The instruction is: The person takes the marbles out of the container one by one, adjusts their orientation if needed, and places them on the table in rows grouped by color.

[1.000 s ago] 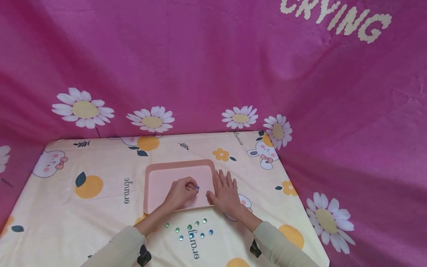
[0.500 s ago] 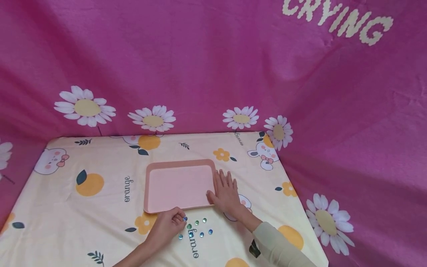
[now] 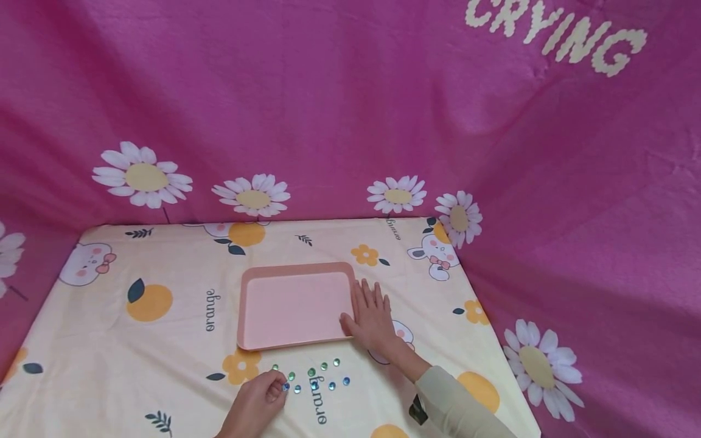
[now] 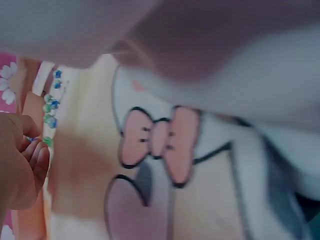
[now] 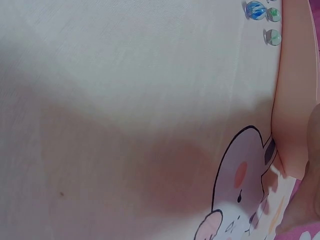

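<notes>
My left hand [image 3: 256, 401] pinches a blue marble [image 3: 286, 386] between thumb and curled fingers, low at the left end of a row of blue marbles [image 3: 331, 385]. In the left wrist view a bit of that marble [image 4: 30, 139] shows between the fingertips. Beyond the blue ones lies a row of green marbles [image 3: 311, 371], its leftmost marble right by my knuckles. A shallow pink tray [image 3: 296, 269] lies behind both rows, with no marbles in it. My right hand [image 3: 373, 319] rests at the tray's right edge, fingers straight and thumb over the rim.
A patterned tablecloth [image 3: 181, 371] with oranges, flowers and rabbits covers the table. A magenta curtain [image 3: 328, 109] with daisies hangs behind it and along the sides. In the right wrist view a blue marble [image 5: 255, 10] and greenish ones lie along the tray wall [image 5: 295, 100].
My left hand, pinching the blue marble, has come from over the tray toward me and then left, down to the end of the blue row. The right hand stays at the tray.
</notes>
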The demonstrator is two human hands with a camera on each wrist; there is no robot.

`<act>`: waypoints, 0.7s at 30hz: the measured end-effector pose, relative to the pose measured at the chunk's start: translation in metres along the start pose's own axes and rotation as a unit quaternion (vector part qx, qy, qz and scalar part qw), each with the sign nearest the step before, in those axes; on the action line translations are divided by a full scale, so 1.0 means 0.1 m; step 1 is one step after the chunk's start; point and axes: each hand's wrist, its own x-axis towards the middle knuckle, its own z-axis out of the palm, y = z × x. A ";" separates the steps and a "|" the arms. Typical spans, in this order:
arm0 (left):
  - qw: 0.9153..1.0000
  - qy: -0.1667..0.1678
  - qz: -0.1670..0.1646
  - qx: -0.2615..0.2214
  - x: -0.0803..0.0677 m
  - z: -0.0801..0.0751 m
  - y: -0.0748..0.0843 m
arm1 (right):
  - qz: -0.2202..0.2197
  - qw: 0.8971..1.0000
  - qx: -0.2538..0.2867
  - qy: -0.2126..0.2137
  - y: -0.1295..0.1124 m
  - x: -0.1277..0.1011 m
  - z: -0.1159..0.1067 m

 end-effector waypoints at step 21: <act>0.996 0.002 -0.033 0.084 -0.04 0.03 -0.14 | 0.001 1.000 0.004 0.001 0.00 0.00 -0.01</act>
